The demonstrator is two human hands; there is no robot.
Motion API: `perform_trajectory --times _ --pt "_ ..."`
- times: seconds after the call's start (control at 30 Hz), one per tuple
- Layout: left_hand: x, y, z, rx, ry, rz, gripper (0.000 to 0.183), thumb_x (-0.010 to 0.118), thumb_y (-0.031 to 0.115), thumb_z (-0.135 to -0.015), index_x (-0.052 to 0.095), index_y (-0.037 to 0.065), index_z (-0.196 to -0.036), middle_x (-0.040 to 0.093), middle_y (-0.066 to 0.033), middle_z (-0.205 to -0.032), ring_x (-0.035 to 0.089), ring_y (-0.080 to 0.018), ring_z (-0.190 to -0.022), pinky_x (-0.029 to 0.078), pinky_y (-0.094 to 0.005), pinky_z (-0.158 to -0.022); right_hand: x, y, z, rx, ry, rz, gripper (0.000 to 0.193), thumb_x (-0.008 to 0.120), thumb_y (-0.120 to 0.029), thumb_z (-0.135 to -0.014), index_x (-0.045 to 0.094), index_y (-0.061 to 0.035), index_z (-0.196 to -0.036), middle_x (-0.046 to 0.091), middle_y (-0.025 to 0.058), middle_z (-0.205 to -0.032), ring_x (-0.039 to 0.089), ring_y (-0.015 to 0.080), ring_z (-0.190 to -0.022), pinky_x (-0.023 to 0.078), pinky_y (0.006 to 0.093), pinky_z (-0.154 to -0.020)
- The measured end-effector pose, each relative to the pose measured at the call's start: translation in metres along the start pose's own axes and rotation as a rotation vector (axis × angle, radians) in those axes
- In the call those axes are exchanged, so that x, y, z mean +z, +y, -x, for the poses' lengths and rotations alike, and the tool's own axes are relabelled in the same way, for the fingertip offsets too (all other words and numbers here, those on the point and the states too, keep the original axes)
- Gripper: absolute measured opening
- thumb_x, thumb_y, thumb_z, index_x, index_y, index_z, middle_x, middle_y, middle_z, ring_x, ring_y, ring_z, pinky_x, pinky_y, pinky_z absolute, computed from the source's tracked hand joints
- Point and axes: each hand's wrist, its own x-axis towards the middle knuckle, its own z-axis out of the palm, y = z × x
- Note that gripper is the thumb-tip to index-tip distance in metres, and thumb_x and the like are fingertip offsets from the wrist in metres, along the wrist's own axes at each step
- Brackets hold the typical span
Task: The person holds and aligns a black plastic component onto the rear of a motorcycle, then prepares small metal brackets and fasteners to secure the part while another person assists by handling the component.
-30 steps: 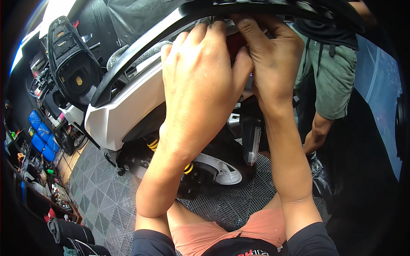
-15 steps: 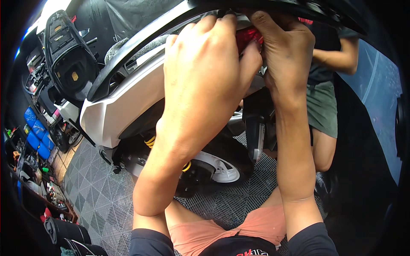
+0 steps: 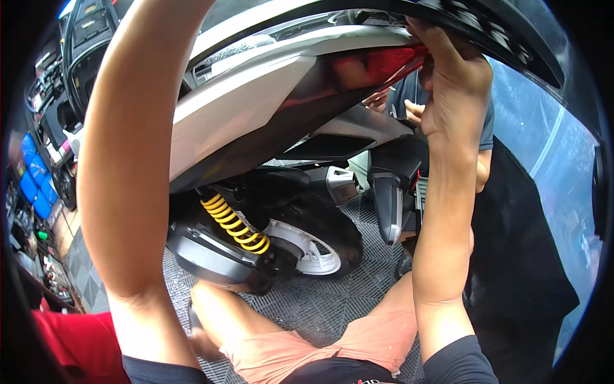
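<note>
A scooter's rear body fills the upper middle, with a white side panel [image 3: 240, 105] and a glossy red tail light [image 3: 358, 67]. My right hand [image 3: 457, 83] is at the tail end, its thumb up against the body and its fingers curled around the rear edge, under a black curved grab rail [image 3: 492, 32]. Part of those fingers is hidden behind the tail. My left forearm [image 3: 131, 153] rises past the white panel, and its hand lies beyond the upper edge of the picture.
Below the body are a yellow shock spring [image 3: 233, 224], a rear wheel [image 3: 320, 256] and a black mudguard [image 3: 387, 198]. Behind the tail, another person's hand [image 3: 414, 112] shows. A red garment [image 3: 80, 339] is at lower left. Grey tiles [image 3: 320, 313] cover the floor.
My left hand has left the tail light and gone up and left out of view, uncovering the side panel. My right hand stays at the tail. A red garment has appeared at lower left.
</note>
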Motion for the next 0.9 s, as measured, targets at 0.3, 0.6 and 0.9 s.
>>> perform_trajectory --times 0.3,0.6,0.9 --pt "0.004 0.005 -0.008 -0.173 0.086 0.031 0.054 0.054 0.052 -0.099 0.074 0.005 -0.116 0.072 -0.0126 -0.105 0.065 -0.0200 -0.094 0.049 -0.0345 -0.091 0.006 0.004 0.003 -0.051 -0.127 -0.199 0.037 0.079 -0.010 -0.085 0.068 0.0044 -0.117 0.072 0.0102 -0.107 0.070 0.0207 -0.089 0.057 0.0338 -0.081" --pt "0.005 0.001 0.002 -0.122 0.127 0.022 0.051 0.060 0.049 -0.094 0.073 0.005 -0.117 0.070 -0.0130 -0.106 0.065 -0.0213 -0.096 0.050 -0.0353 -0.090 -0.004 0.007 -0.010 -0.080 -0.019 0.099 0.020 0.080 -0.013 -0.088 0.076 0.0004 -0.102 0.076 0.0083 -0.090 0.050 0.0037 -0.053 0.034 0.0206 -0.048" --pt "0.005 -0.001 0.007 -0.092 0.139 0.017 0.050 0.066 0.046 -0.090 0.072 0.006 -0.117 0.069 -0.0133 -0.107 0.065 -0.0225 -0.097 0.050 -0.0361 -0.089 -0.018 0.015 -0.014 -0.060 -0.007 0.075 0.026 0.084 -0.018 -0.085 0.076 0.0006 -0.100 0.076 0.0100 -0.089 0.043 0.0042 -0.050 0.029 0.0214 -0.048"
